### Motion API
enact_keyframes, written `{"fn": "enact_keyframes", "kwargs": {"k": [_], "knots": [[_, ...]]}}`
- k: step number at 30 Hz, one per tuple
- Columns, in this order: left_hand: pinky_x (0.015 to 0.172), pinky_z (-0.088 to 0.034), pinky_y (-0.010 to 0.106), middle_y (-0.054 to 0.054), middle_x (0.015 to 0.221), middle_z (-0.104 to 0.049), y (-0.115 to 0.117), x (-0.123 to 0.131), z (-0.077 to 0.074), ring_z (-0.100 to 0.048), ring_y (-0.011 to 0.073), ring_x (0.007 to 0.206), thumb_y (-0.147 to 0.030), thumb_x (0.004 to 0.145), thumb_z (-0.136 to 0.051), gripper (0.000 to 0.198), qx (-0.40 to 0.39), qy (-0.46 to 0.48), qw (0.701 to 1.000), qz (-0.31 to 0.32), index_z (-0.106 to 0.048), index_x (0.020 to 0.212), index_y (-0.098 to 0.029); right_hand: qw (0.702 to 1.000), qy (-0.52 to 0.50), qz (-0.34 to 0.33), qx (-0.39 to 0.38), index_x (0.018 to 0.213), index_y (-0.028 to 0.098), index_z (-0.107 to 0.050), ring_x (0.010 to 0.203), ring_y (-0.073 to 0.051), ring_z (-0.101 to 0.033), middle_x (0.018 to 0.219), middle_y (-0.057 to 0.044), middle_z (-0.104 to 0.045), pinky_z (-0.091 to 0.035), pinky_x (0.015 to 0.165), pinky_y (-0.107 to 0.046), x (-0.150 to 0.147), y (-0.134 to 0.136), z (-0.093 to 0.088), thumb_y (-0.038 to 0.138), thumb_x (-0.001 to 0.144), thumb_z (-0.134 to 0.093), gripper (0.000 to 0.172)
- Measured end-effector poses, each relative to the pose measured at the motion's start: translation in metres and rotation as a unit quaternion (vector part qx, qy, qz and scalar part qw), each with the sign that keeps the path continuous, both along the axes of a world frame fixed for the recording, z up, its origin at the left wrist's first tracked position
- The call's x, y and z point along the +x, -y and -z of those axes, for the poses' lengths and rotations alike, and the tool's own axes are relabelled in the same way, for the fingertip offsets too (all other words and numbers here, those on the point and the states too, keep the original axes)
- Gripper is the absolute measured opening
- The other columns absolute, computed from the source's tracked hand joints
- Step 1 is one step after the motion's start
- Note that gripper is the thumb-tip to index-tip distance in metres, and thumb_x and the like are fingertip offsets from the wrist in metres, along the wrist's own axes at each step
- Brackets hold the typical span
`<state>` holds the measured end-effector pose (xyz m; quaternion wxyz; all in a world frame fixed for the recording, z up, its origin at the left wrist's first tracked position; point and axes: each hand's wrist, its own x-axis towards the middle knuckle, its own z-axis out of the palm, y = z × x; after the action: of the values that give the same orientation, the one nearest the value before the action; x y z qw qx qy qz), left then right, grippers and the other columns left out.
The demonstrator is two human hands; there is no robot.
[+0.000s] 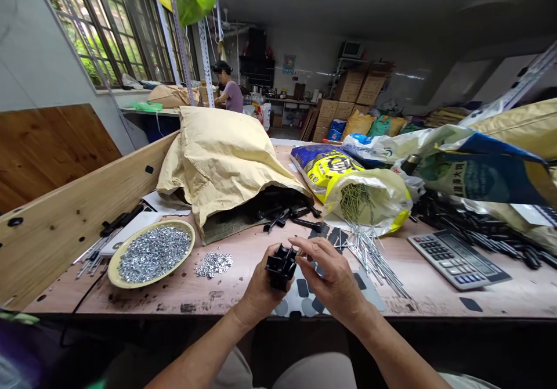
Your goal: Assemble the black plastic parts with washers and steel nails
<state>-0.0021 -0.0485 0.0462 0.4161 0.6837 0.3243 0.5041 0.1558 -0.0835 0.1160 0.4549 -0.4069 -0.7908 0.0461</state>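
Black plastic fitting (281, 267) is what you've got, held above the front of the workbench (130, 302) and clenched in your left hand (260, 291), palm cupped up under it. Your right hand (333, 278) is on the other side, with its fingers (304, 248) right at the fitting's edge (can't tell from the head cam whether they're pressing on it or just beside it). Under your hands is a mat printed with grey pebbles (304, 305). Off to your left there's a cream bowl (114, 267) heaped with steel washers (154, 254), and a loose little pile of washers (213, 264) sits just beside it. To your right, long steel nails (369, 255) fan out of a yellow-and-white sack (383, 200), and a desk calculator (456, 259) lies farther along. Past your hands, more black fittings (278, 215) poke out from under a crumpled kraft paper sack (221, 168). Way back, another person (230, 90) is working at a side table.
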Motion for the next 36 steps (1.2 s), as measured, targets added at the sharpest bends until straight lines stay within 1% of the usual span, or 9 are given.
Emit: {"fn": "enact_keyframes", "kwargs": {"k": [6,9,12,15,19,23,30,33,36], "knots": [[0.085,-0.050,0.034,0.004,0.106,-0.065,-0.005,0.003,-0.006,-0.062,0.0205,0.094,-0.014,0.070,-0.066,0.049,-0.011,-0.012,1.000,0.025,-0.052,0.116,-0.022,1.000,0.004,-0.002,-0.007,0.131,0.030,-0.054,0.101,-0.020,-0.056,0.106,-0.006,-0.061,-0.050,0.089,-0.038,-0.004,0.004,0.007,0.018,0.095,-0.050,0.038],[0.088,-0.050,0.037,0.005,0.101,-0.067,-0.012,-0.002,-0.007,-0.064,0.0231,0.095,-0.022,0.067,-0.072,0.049,-0.072,0.020,0.997,-0.017,-0.055,0.113,-0.020,0.999,0.004,0.011,-0.032,0.135,0.028,-0.053,0.113,-0.023,-0.052,0.122,-0.009,-0.054,-0.047,0.096,-0.041,0.016,-0.002,0.017,0.028,0.095,-0.052,0.040],[0.087,-0.051,0.041,0.006,0.095,-0.070,-0.016,-0.014,-0.006,-0.066,0.0236,0.091,-0.030,0.071,-0.072,0.045,-0.134,0.037,0.989,-0.048,-0.057,0.112,-0.019,0.988,-0.010,0.122,-0.099,0.127,0.028,-0.058,0.110,-0.022,-0.055,0.119,-0.007,-0.058,-0.049,0.094,-0.040,0.066,-0.024,0.043,0.030,0.096,-0.048,0.032],[0.097,-0.046,0.043,0.007,0.109,-0.068,-0.013,-0.024,-0.003,-0.064,0.0252,0.103,-0.031,0.070,-0.075,0.057,-0.116,0.034,0.992,-0.041,-0.053,0.122,-0.022,0.952,0.036,0.259,-0.160,0.106,0.023,-0.068,0.099,-0.023,-0.058,0.103,-0.008,-0.063,-0.046,0.092,-0.042,0.121,-0.050,0.079,0.024,0.091,-0.051,0.023],[0.096,-0.047,0.044,0.008,0.112,-0.067,-0.007,-0.026,0.000,-0.065,0.0253,0.101,-0.030,0.073,-0.072,0.060,-0.096,0.020,0.995,-0.026,-0.049,0.127,-0.023,0.946,0.062,0.258,-0.186,0.085,0.023,-0.072,0.089,-0.023,-0.058,0.087,-0.005,-0.061,-0.045,0.086,-0.038,0.153,-0.069,0.113,0.018,0.080,-0.058,0.016],[0.093,-0.050,0.041,0.009,0.114,-0.067,-0.008,-0.024,-0.002,-0.065,0.0241,0.101,-0.025,0.076,-0.069,0.053,-0.075,0.006,0.997,-0.002,-0.050,0.126,-0.023,0.954,0.046,0.233,-0.181,0.071,0.024,-0.069,0.086,-0.022,-0.056,0.081,-0.003,-0.061,-0.043,0.085,-0.036,0.153,-0.077,0.122,0.025,0.077,-0.063,0.008],[0.095,-0.048,0.041,0.008,0.114,-0.066,-0.013,-0.026,-0.009,-0.063,0.0241,0.103,-0.019,0.074,-0.066,0.053,-0.027,-0.002,0.999,-0.023,-0.049,0.124,-0.022,0.961,-0.102,0.226,-0.125,0.099,0.019,-0.063,0.079,-0.019,-0.059,0.084,-0.005,-0.064,-0.049,0.075,-0.034,0.143,-0.077,0.093,0.048,0.094,-0.043,0.036],[0.097,-0.045,0.038,0.008,0.121,-0.063,-0.012,-0.023,-0.011,-0.060,0.0234,0.108,-0.014,0.072,-0.065,0.059,0.022,-0.027,0.999,0.015,-0.046,0.128,-0.023,0.972,-0.123,0.161,-0.119,0.102,0.021,-0.063,0.075,-0.016,-0.060,0.083,-0.003,-0.064,-0.050,0.069,-0.028,0.110,-0.063,0.048,0.046,0.094,-0.048,0.030],[0.088,-0.048,0.033,0.006,0.112,-0.064,-0.010,-0.019,-0.015,-0.062,0.0206,0.097,-0.008,0.071,-0.062,0.059,0.044,-0.061,0.997,0.028,-0.046,0.126,-0.022,0.994,-0.036,0.020,-0.104,0.099,0.024,-0.067,0.090,-0.016,-0.061,0.096,-0.004,-0.065,-0.049,0.078,-0.028,0.063,-0.039,-0.010,0.030,0.095,-0.053,0.016]]}}
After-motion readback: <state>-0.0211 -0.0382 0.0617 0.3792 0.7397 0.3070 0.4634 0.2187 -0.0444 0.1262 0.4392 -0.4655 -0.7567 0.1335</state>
